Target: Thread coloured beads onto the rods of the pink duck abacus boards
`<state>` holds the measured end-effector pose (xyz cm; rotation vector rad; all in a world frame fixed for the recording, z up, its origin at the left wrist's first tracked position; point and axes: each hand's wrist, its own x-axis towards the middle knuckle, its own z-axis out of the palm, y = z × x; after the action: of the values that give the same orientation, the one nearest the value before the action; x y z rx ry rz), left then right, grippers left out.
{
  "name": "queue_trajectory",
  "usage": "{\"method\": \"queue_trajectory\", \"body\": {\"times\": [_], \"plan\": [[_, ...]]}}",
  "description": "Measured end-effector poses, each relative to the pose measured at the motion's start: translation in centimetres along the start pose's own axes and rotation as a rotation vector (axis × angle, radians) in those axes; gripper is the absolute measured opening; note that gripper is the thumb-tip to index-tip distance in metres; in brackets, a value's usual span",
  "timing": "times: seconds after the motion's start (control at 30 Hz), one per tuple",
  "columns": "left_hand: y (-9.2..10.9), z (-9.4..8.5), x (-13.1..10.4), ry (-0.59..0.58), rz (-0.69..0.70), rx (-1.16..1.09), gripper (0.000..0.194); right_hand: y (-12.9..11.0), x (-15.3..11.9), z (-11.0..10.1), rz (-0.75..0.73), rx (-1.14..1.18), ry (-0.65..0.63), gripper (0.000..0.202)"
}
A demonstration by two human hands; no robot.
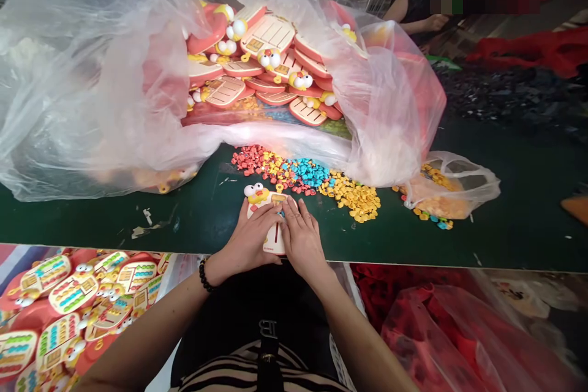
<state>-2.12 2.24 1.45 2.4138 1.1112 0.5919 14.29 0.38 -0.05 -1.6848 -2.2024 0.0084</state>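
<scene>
A cream toy board [274, 245] with a big-eyed yellow duck head [258, 193] lies on the green table's front edge, between my hands. My left hand [245, 237] is closed round its left side, with the fingertips over its face. From the right, my right hand [301, 229] grips the board too, with its fingers bent across the upper face. A small blue piece [281, 213] shows by the fingertips, partly hidden. Just beyond the board lie heaps of small red pieces [250, 160], blue pieces [309, 171] and yellow pieces [357, 196].
A large clear plastic bag [92, 86] stands behind, full of similar duck boards [267, 33]. At right is a small bag [441, 193] of yellow pieces. Boards with coloured rows [73, 291] fill the space below left. Red material in plastic [436, 324] lies below right. Another person's arm [413, 21] shows at the back.
</scene>
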Motion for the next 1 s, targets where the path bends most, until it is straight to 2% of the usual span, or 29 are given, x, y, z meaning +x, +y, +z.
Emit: {"method": "queue_trajectory", "body": {"times": [0.17, 0.3, 0.43, 0.63, 0.73, 0.87, 1.0], "plan": [[-0.5, -0.1, -0.2, -0.006, -0.003, -0.004, 0.087, 0.6, 0.3, 0.0, 0.02, 0.085, 0.099, 0.042], [-0.9, 0.2, -0.7, -0.006, 0.015, 0.048, 0.111, 0.3, 0.9, -0.5, -0.001, 0.203, 0.203, 0.038], [-1.2, 0.8, -1.2, 0.063, -0.001, 0.042, 0.122, -0.2, 1.9, -1.0, -0.06, 0.161, 0.147, 0.032], [-1.2, 2.2, -1.4, 0.201, -0.015, 0.079, 0.115, 0.1, 2.6, -1.1, -0.095, -0.01, 0.027, 0.032], [-1.0, 2.7, -1.5, 0.244, -0.041, 0.102, 0.108, 0.3, 2.7, -1.1, -0.144, -0.056, 0.03, 0.028], [-0.7, 2.6, -1.6, 0.227, -0.055, 0.09, 0.101, 0.4, 2.7, -0.9, -0.182, -0.02, 0.083, 0.025], [-0.6, 2.4, -1.5, 0.191, -0.062, 0.059, 0.099, 0.6, 2.5, -0.9, -0.18, 0.086, 0.072, 0.027]]}}
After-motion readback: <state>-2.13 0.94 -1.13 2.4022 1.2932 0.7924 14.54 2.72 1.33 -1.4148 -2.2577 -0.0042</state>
